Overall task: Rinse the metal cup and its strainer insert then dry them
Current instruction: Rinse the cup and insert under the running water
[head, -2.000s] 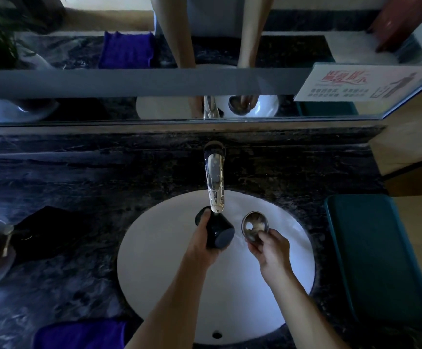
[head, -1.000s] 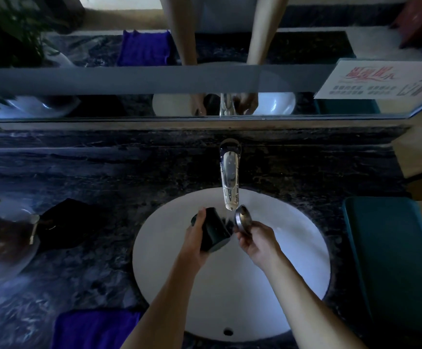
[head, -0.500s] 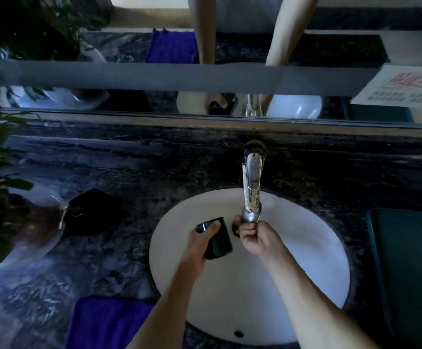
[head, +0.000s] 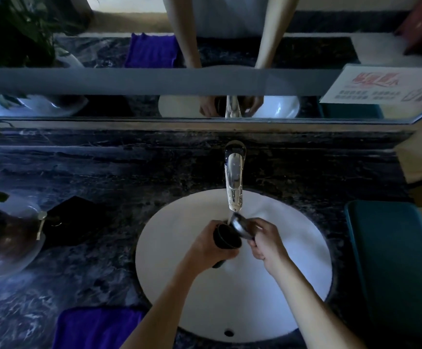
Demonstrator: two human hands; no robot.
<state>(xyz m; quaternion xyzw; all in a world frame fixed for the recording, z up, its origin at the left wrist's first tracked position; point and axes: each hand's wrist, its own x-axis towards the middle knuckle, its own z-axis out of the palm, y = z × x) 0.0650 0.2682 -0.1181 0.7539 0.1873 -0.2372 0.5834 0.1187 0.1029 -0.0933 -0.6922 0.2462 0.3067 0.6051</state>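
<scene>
My left hand (head: pixel 205 244) grips the dark metal cup (head: pixel 226 238), which is tilted over the white sink basin (head: pixel 169 233). In my right hand (head: pixel 265 241) is the shiny strainer insert (head: pixel 241 226), held right beside the cup's mouth and just under the chrome faucet spout (head: pixel 234 182). A thin stream of water falls from the spout onto the strainer's edge. Both hands hang above the middle of the basin, close together.
A purple cloth (head: pixel 96 328) lies on the dark marble counter (head: pixel 104 177) at the front left. A black object (head: pixel 76 220) and a glass bowl (head: pixel 11 238) sit at the left, near plant leaves. A teal bin (head: pixel 393 260) stands right. A mirror (head: pixel 205 56) runs behind the faucet.
The cup and strainer have come together under the spout. My left hand has turned the cup so its mouth faces up toward me, and water now runs from the faucet.
</scene>
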